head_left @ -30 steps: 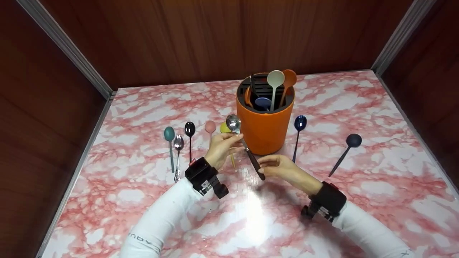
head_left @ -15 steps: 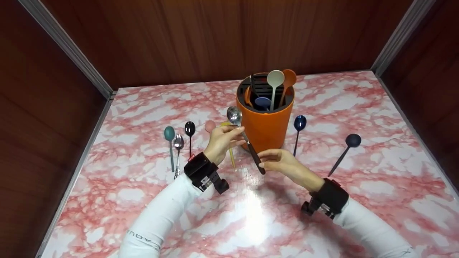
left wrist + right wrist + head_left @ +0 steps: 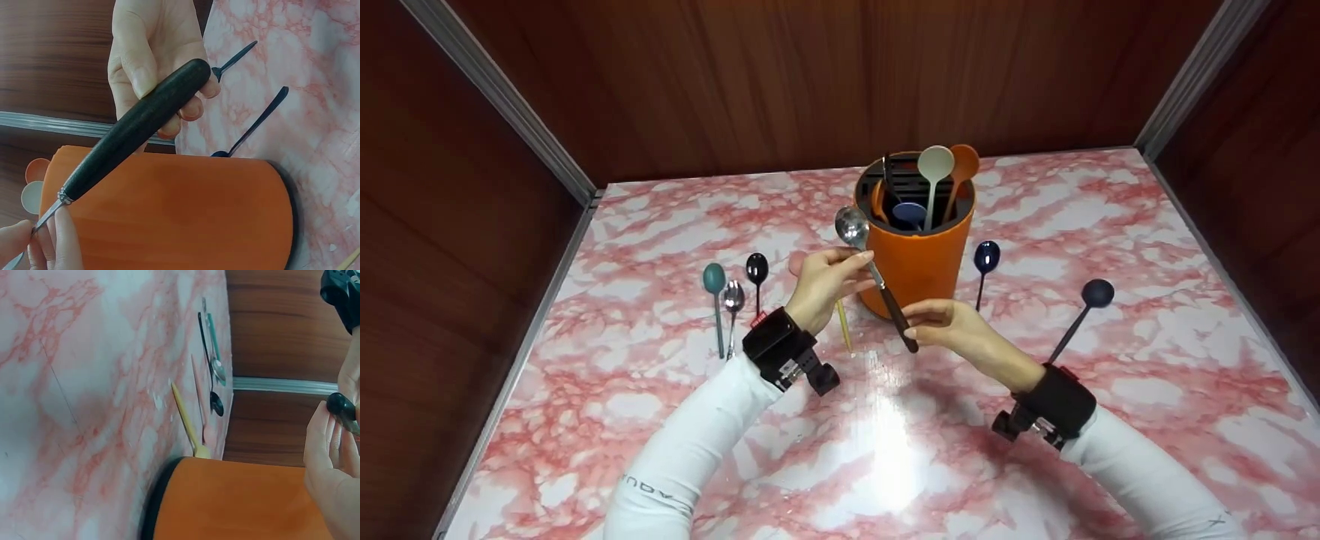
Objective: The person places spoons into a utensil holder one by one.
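A spoon [image 3: 852, 226] with a shiny metal bowl and a dark handle is held in the air in front of the orange utensil holder [image 3: 919, 274], bowl up and to the left. My left hand [image 3: 823, 289] pinches its metal neck below the bowl. My right hand [image 3: 960, 334] grips the end of the dark handle; in the left wrist view the thumb lies on the handle [image 3: 135, 132] with the fingers behind it. From the holder's black slotted top stick out a cream spoon [image 3: 936, 163], an orange spoon [image 3: 964, 161] and other utensils.
Left of the holder lie a teal spoon [image 3: 714, 279], a metal fork-tipped spoon [image 3: 733, 298], a black spoon [image 3: 757, 268], a pink spoon [image 3: 207, 430] and a yellow one [image 3: 184, 417]. To its right lie a shiny blue spoon [image 3: 987, 257] and a dark round spoon [image 3: 1098, 293].
Both hands have risen together with the spoon, lifting its bowl toward the holder's rim. The holder and the utensils on the table have stayed put.
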`<move>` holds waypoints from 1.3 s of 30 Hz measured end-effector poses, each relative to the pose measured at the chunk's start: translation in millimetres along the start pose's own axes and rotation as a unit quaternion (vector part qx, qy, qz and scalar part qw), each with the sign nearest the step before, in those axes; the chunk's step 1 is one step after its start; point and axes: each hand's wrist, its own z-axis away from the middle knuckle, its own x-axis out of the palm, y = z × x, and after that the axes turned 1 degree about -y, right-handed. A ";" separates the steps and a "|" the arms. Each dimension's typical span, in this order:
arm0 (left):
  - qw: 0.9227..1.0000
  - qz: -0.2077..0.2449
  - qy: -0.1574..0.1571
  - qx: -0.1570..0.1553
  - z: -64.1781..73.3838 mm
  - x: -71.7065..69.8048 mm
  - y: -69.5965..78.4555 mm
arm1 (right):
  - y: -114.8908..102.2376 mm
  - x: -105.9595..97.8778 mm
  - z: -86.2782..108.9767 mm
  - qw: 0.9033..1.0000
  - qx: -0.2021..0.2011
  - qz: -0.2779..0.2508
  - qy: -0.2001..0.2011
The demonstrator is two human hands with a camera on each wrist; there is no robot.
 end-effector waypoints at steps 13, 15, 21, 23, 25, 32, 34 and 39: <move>1.000 0.002 0.003 0.016 -0.7 4.0 22.6 | -19.3 -2.5 -5.2 0.999 0.003 0.033 0.026; 1.000 0.003 0.004 0.018 -0.9 4.5 25.7 | -21.7 -2.7 -6.2 0.999 0.002 0.031 0.028; 1.000 0.002 0.001 0.021 -2.2 6.3 32.8 | -28.0 -5.2 -7.6 0.999 -0.015 0.020 0.028; 1.000 0.002 0.001 0.021 -2.7 7.0 35.0 | -30.0 -5.7 -8.2 0.999 -0.020 0.014 0.028; 1.000 0.001 0.001 0.019 -3.2 7.8 37.5 | -32.1 -6.1 -8.7 0.999 -0.021 0.008 0.028; 1.000 -0.006 0.004 0.019 -4.3 10.7 47.2 | -40.1 -8.8 -9.8 0.999 -0.030 0.019 0.031; 1.000 -0.007 0.004 0.020 -4.7 11.4 49.5 | -42.4 -10.0 -9.9 0.999 -0.029 0.028 0.034; 1.000 -0.005 0.004 0.023 -5.5 12.8 54.5 | -47.4 -11.8 -11.8 0.998 -0.028 0.037 0.042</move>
